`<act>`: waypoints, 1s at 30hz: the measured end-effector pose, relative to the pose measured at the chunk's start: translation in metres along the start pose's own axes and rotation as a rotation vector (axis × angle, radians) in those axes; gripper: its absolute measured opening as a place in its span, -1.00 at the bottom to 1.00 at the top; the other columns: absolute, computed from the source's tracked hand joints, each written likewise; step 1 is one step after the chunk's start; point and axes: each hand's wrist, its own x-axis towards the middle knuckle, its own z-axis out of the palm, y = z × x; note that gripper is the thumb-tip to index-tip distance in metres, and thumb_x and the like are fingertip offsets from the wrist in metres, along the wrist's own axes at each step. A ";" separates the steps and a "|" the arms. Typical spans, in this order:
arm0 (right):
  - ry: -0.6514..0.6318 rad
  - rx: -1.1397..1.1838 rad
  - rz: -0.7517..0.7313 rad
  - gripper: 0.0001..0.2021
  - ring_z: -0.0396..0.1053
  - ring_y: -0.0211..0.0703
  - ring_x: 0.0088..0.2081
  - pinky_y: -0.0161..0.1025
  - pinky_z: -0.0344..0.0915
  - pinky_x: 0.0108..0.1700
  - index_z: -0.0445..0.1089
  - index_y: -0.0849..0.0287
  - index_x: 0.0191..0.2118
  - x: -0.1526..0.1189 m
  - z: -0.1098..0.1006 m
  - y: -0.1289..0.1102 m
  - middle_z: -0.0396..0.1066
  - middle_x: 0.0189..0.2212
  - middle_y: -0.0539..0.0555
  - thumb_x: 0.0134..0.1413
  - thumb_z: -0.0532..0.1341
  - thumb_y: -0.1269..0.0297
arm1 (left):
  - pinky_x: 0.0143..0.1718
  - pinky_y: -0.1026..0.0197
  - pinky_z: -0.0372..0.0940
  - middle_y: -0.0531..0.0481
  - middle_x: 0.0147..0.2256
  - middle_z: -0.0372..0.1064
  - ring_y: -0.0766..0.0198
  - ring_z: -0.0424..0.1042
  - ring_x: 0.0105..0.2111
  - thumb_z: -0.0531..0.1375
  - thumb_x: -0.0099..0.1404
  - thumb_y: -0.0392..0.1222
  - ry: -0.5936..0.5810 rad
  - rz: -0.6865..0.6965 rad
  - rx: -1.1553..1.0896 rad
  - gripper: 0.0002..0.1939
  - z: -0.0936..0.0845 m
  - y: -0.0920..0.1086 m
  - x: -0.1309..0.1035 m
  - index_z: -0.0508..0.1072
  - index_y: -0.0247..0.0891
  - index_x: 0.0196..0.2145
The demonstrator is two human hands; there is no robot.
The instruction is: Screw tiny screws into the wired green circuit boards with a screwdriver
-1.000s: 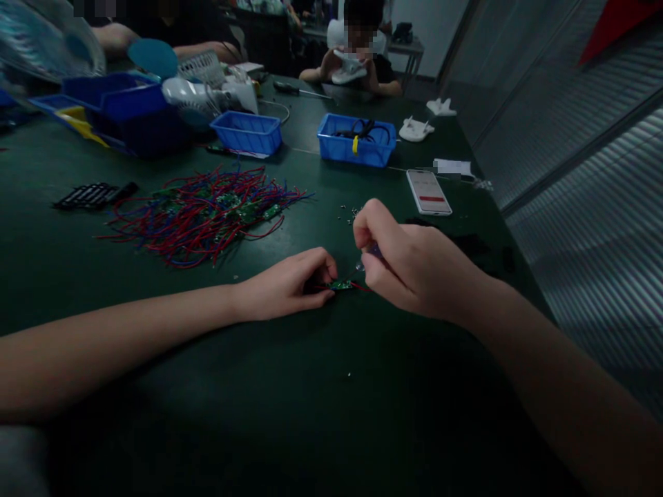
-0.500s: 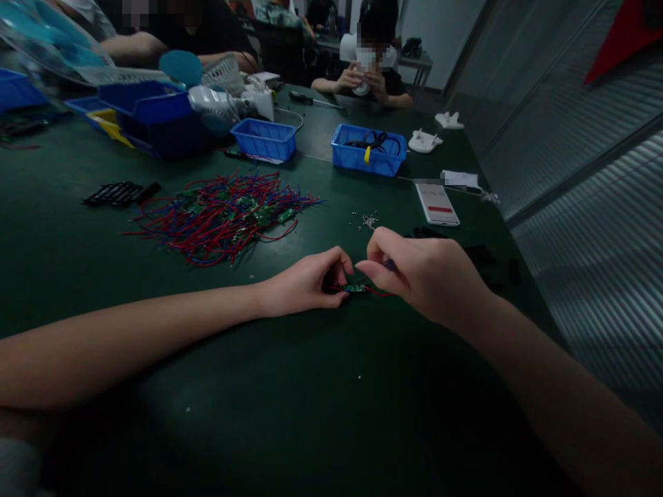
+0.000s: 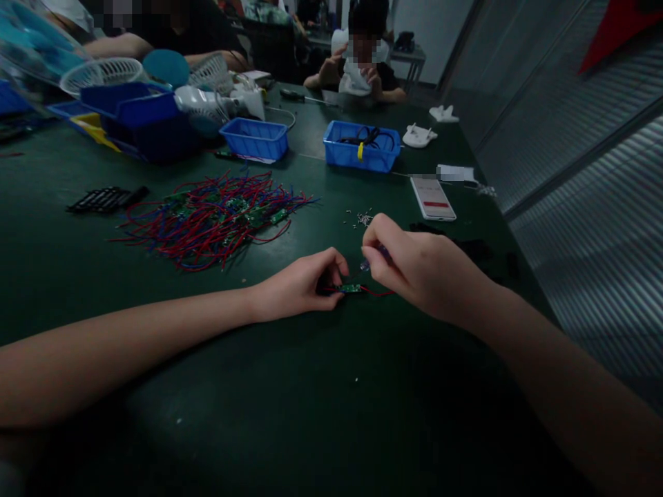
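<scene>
My left hand (image 3: 303,283) rests on the table with its fingers curled around one end of a small green circuit board (image 3: 351,288). Red and blue wires come off the board; a red one runs right, under my other hand. My right hand (image 3: 414,266) is closed on a screwdriver (image 3: 365,264) with a translucent purple handle, just above the board. Most of the handle is hidden by the fingers, and its tip is too faint to make out. Small screws (image 3: 364,219) lie loose just beyond the right hand.
A tangled pile of wired boards (image 3: 207,221) lies left, beside black plastic parts (image 3: 106,199). Two blue bins (image 3: 253,140) stand farther back, one with black cables. A phone (image 3: 434,199) lies right, near white plastic pieces (image 3: 419,136). Fan parts (image 3: 207,103) and other people are beyond.
My right hand has lifted slightly and tipped, showing more of the screwdriver's handle. My left hand stays at the board. The whole view has shifted a little. A person opposite has moved their hands.
</scene>
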 end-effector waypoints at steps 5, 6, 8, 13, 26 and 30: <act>0.031 0.356 0.031 -0.79 0.19 -0.38 -0.50 -0.34 0.00 -0.44 0.23 0.15 -0.28 0.001 0.015 0.001 0.28 -0.48 -0.09 0.21 0.05 0.11 | -0.45 0.32 0.22 0.09 -0.37 0.27 0.38 0.28 -0.42 0.22 0.16 -0.25 0.025 0.023 0.024 -0.73 0.001 -0.003 0.000 0.26 -0.23 -0.19; 0.044 0.380 0.053 -0.80 0.17 -0.38 -0.50 -0.33 0.00 -0.44 0.22 0.14 -0.31 0.001 0.020 0.001 0.26 -0.50 -0.09 0.21 0.04 0.12 | -0.45 0.32 0.22 0.08 -0.37 0.27 0.38 0.28 -0.42 0.22 0.16 -0.25 0.021 0.025 0.022 -0.73 0.001 -0.003 0.000 0.26 -0.23 -0.19; 0.076 0.411 0.117 -0.79 0.17 -0.38 -0.50 -0.32 0.00 -0.43 0.22 0.13 -0.33 0.001 0.030 0.000 0.25 -0.51 -0.10 0.21 0.03 0.12 | -0.45 0.32 0.23 0.07 -0.36 0.28 0.37 0.29 -0.41 0.22 0.16 -0.24 0.015 0.020 0.021 -0.73 0.001 -0.003 0.001 0.26 -0.24 -0.19; 0.193 0.434 0.199 -0.72 0.13 -0.39 -0.57 -0.31 -0.01 -0.45 0.19 0.14 -0.46 0.001 0.041 0.002 0.17 -0.62 -0.11 0.23 0.02 0.12 | -0.42 0.30 0.25 0.06 -0.34 0.32 0.36 0.32 -0.39 0.24 0.15 -0.24 0.038 -0.008 0.089 -0.75 0.001 0.000 -0.001 0.26 -0.23 -0.23; 0.395 0.344 0.119 -0.72 0.05 -0.42 -0.65 -0.35 0.00 -0.52 0.08 0.11 -0.57 0.001 0.041 0.002 0.09 -0.71 -0.15 0.18 0.01 0.28 | -0.38 0.28 0.22 0.04 -0.33 0.33 0.33 0.31 -0.37 0.23 0.16 -0.23 0.094 0.039 0.261 -0.80 0.003 0.000 -0.004 0.27 -0.22 -0.27; 0.390 0.333 0.107 -0.73 0.06 -0.43 -0.65 -0.36 0.00 -0.53 0.09 0.11 -0.56 0.000 0.041 0.002 0.09 -0.71 -0.15 0.17 0.02 0.30 | -0.40 0.30 0.21 0.05 -0.34 0.33 0.34 0.30 -0.39 0.24 0.15 -0.24 0.086 0.032 0.236 -0.79 0.002 0.000 -0.004 0.28 -0.22 -0.27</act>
